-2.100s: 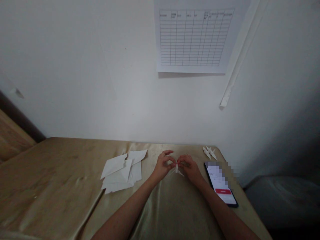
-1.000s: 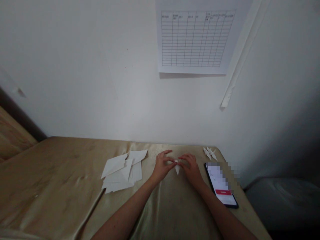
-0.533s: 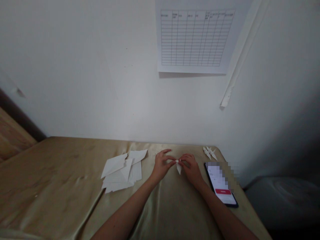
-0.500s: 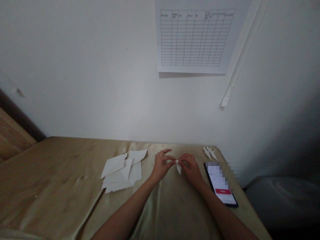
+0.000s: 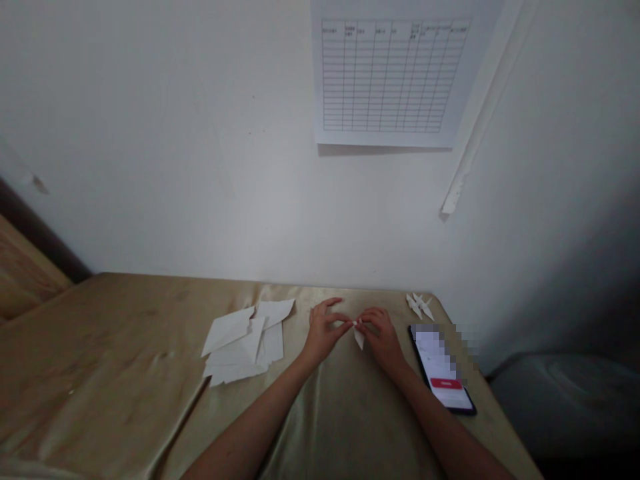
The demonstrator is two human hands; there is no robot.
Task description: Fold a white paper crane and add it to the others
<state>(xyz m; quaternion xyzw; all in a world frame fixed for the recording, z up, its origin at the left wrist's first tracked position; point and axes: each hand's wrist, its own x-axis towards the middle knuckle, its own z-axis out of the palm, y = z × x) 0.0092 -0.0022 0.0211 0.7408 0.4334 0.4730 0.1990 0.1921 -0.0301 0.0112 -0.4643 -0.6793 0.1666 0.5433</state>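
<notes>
A small piece of folded white paper (image 5: 359, 338) is pinched between my two hands, its pointed end hanging down toward me. My left hand (image 5: 325, 331) grips its upper edge between thumb and index finger, with the other fingers raised. From the other side, my right hand (image 5: 383, 333) pinches the same piece, fingers curled; the fingertips cover much of it. Left of my hands lies a loose pile of white paper sheets (image 5: 245, 343). Small folded paper cranes (image 5: 420, 305) rest at the table's far right corner.
A phone (image 5: 443, 373) with a lit screen lies right of my right hand. Under everything is a shiny gold-brown cloth (image 5: 125, 360) covering the table. Behind it rises a white wall (image 5: 200, 167) bearing a printed table sheet (image 5: 390, 80). A dark rounded object (image 5: 565, 400) stands beyond the right edge.
My hands hold nearly the same place. The lower point of the folded paper has swung slightly to the right, and the fingertips have shifted a little.
</notes>
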